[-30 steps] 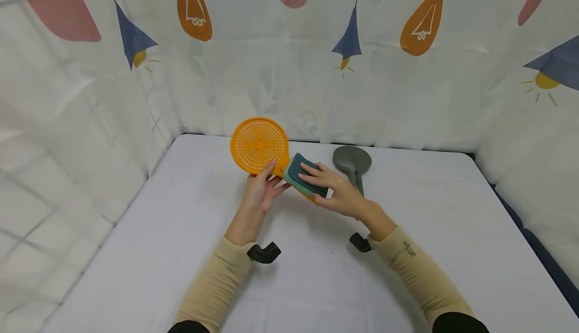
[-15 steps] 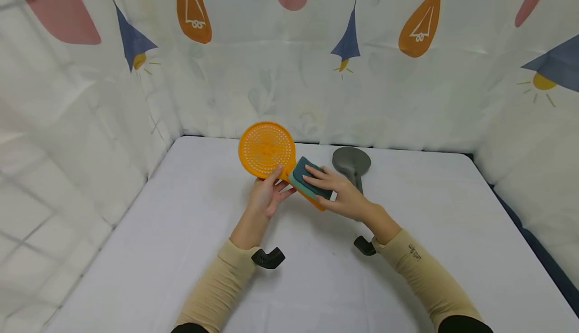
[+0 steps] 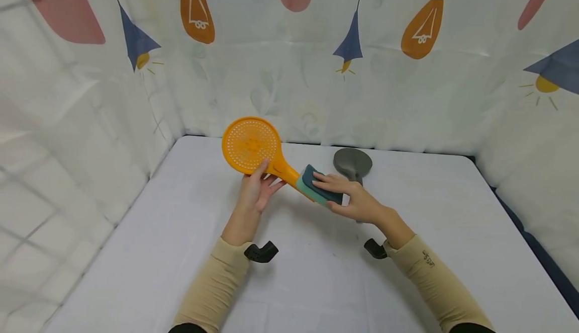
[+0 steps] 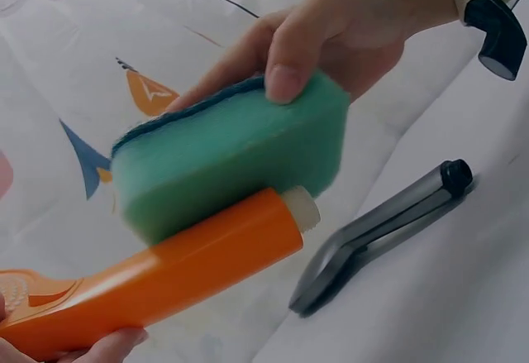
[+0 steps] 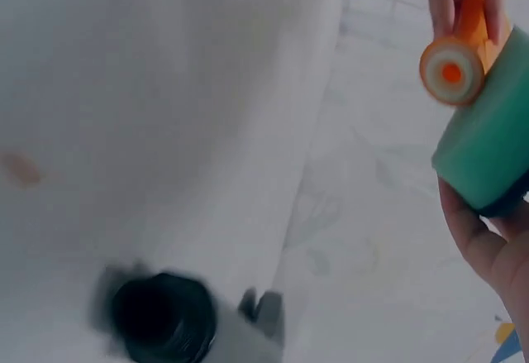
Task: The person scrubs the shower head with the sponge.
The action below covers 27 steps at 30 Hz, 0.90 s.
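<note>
Orange, round-faced plastic shower head [image 3: 259, 147], gripped by the left hand [image 3: 254, 190] above the white table [image 3: 316, 282]. Green-and-navy foam sponge [image 3: 313, 187], pinched by the right hand [image 3: 357, 201], touches the handle, its tip hidden in the head view. Grey, round-faced shower head [image 3: 352, 163] beyond, handle partly masked.

Center shower head [image 3: 278, 164] is showing orange, sponge [image 4: 240, 152] mint green and dark teal; upper-frame cloth [image 3: 253, 56] is sporting orange bulbs [image 3: 197, 13], blue lamps [image 3: 348, 44].
</note>
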Tool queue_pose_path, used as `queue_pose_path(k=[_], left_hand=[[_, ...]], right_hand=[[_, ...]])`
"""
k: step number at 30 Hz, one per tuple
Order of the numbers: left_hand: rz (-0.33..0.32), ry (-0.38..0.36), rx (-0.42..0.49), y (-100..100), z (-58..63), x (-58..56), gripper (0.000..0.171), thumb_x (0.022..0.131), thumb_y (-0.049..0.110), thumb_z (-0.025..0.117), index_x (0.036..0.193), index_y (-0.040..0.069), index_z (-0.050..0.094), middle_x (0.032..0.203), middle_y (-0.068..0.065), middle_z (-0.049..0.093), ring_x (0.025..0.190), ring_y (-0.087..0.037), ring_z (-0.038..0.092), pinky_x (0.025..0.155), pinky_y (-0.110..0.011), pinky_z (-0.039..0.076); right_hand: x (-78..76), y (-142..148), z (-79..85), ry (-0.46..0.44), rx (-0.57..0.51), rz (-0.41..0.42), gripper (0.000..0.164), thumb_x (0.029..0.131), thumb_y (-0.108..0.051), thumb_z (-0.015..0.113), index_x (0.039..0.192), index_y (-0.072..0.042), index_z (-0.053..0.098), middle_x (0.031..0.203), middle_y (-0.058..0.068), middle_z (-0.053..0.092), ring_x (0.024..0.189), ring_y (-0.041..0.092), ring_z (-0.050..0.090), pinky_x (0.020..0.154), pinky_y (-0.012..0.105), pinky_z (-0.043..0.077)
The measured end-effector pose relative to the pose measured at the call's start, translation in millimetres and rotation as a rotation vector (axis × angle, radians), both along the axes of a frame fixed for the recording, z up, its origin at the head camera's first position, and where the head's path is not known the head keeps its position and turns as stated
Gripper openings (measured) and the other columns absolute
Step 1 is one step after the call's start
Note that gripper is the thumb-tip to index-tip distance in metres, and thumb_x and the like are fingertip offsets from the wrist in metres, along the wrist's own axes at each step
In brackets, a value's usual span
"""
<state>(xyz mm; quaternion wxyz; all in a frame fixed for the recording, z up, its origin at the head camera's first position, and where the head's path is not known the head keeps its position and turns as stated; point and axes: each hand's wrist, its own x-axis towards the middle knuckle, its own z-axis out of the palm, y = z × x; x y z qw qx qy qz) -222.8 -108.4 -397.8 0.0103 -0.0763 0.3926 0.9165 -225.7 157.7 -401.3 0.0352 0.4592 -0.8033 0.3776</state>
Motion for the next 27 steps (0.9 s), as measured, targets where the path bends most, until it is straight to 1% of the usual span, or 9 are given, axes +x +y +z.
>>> queue_pose_path(k=[5, 9, 11, 14, 17, 20, 23, 25, 27], left_hand=[[-0.013, 0.01, -0.011, 3, -2.8, -0.5, 0.045, 0.109, 0.02, 0.051, 0.152, 0.014, 0.039, 0.133, -0.012, 0.051, 0.111, -0.028, 0.061, 0.1, -0.06, 0.045], [-0.055, 0.015, -0.038, 13, -8.6, 2.0, 0.044, 0.11, 0.02, 0.049, 0.152, 0.011, 0.037, 0.132, -0.012, 0.052, 0.108, -0.026, 0.064, 0.101, -0.06, 0.044], [-0.077, 0.017, -0.055, 18, -11.6, 3.3, 0.044, 0.111, 0.019, 0.048, 0.153, 0.011, 0.036, 0.131, -0.012, 0.053, 0.105, -0.025, 0.065, 0.1, -0.059, 0.047], [-0.085, 0.006, -0.052, 20, -13.6, 4.1, 0.044, 0.111, 0.018, 0.047, 0.153, 0.011, 0.036, 0.129, -0.012, 0.054, 0.101, -0.023, 0.067, 0.092, -0.052, 0.055], [-0.065, -0.006, -0.034, 16, -11.7, 3.0, 0.043, 0.111, 0.018, 0.047, 0.152, 0.011, 0.036, 0.128, -0.013, 0.053, 0.099, -0.023, 0.067, 0.084, -0.046, 0.058], [-0.041, -0.013, -0.011, 10, -7.1, 0.5, 0.044, 0.111, 0.019, 0.048, 0.152, 0.012, 0.035, 0.131, -0.013, 0.051, 0.101, -0.024, 0.066, 0.092, -0.051, 0.055], [-0.016, -0.012, 0.012, 3, -2.6, -1.4, 0.046, 0.11, 0.021, 0.049, 0.153, 0.014, 0.035, 0.133, -0.012, 0.05, 0.107, -0.026, 0.063, 0.101, -0.058, 0.046], [-0.002, -0.014, 0.025, 0, -0.8, -1.6, 0.047, 0.11, 0.021, 0.05, 0.154, 0.015, 0.035, 0.133, -0.012, 0.05, 0.11, -0.028, 0.061, 0.103, -0.061, 0.042], [-0.001, -0.016, 0.031, -2, -0.1, -1.1, 0.048, 0.11, 0.02, 0.049, 0.155, 0.016, 0.033, 0.133, -0.012, 0.048, 0.114, -0.03, 0.059, 0.103, -0.062, 0.041]], right_hand=[[0.4, 9, -2.1, -0.016, -0.011, 0.013, 0.052, 0.094, -0.002, 0.068, 0.145, -0.008, 0.059, 0.154, 0.011, 0.048, 0.145, 0.041, 0.037, 0.115, 0.057, 0.031], [-2.8, 0, 1.4, 0.011, -0.018, 0.016, 0.051, 0.093, 0.0, 0.067, 0.144, -0.004, 0.059, 0.155, 0.014, 0.046, 0.146, 0.043, 0.034, 0.116, 0.059, 0.028], [-4.9, -7, 3.1, 0.029, -0.018, 0.005, 0.051, 0.093, 0.0, 0.067, 0.143, -0.002, 0.058, 0.155, 0.015, 0.046, 0.146, 0.044, 0.033, 0.117, 0.059, 0.027], [-6.1, -14, 4.1, 0.054, 0.003, -0.019, 0.051, 0.094, -0.002, 0.067, 0.144, -0.001, 0.057, 0.155, 0.016, 0.046, 0.145, 0.047, 0.033, 0.116, 0.06, 0.027], [-3.9, -16, 4.2, 0.063, 0.038, -0.027, 0.051, 0.095, -0.005, 0.065, 0.145, -0.004, 0.057, 0.156, 0.014, 0.045, 0.145, 0.048, 0.032, 0.116, 0.061, 0.028], [-0.4, -12, 3.3, 0.059, 0.041, -0.011, 0.052, 0.094, -0.004, 0.064, 0.145, -0.006, 0.058, 0.156, 0.014, 0.045, 0.146, 0.046, 0.031, 0.116, 0.06, 0.027], [2.6, -2, 1.8, 0.05, 0.012, 0.008, 0.053, 0.093, 0.0, 0.064, 0.144, -0.007, 0.059, 0.155, 0.014, 0.047, 0.147, 0.044, 0.032, 0.117, 0.059, 0.027], [4.0, 3, 0.7, 0.053, 0.0, 0.016, 0.053, 0.091, 0.002, 0.064, 0.144, -0.007, 0.06, 0.154, 0.014, 0.048, 0.146, 0.044, 0.033, 0.116, 0.058, 0.029], [5.6, 5, 0.2, 0.09, 0.015, 0.013, 0.054, 0.09, 0.003, 0.066, 0.143, -0.009, 0.061, 0.154, 0.013, 0.049, 0.146, 0.044, 0.033, 0.114, 0.058, 0.032]])
